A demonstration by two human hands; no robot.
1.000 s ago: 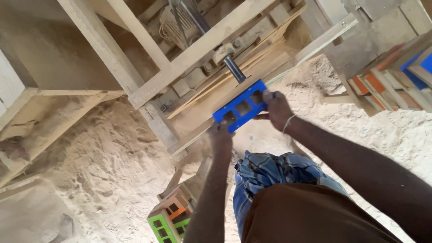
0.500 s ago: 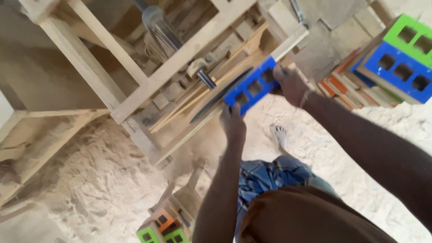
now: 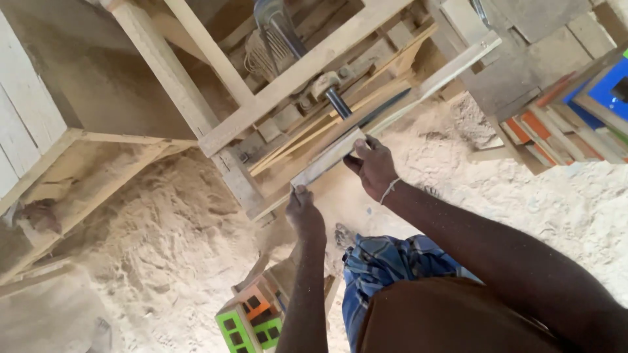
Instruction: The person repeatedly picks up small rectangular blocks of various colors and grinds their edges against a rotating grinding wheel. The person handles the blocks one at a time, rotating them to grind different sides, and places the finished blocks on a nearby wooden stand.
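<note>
L hand (image 3: 304,212) & R hand (image 3: 374,167): arms extended, fingers closed on ends of flat pale wooden board (image 3: 329,157), held tilted against rough wooden-frame table (image 3: 294,77).

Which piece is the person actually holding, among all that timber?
Start at the raw-timber machine frame above the sawdust floor. At its front edge, the left hand and right hand grip a short flat wooden board by its ends. Unlike the fixed beams, it is loose, pale and tilted edge-up.
</note>
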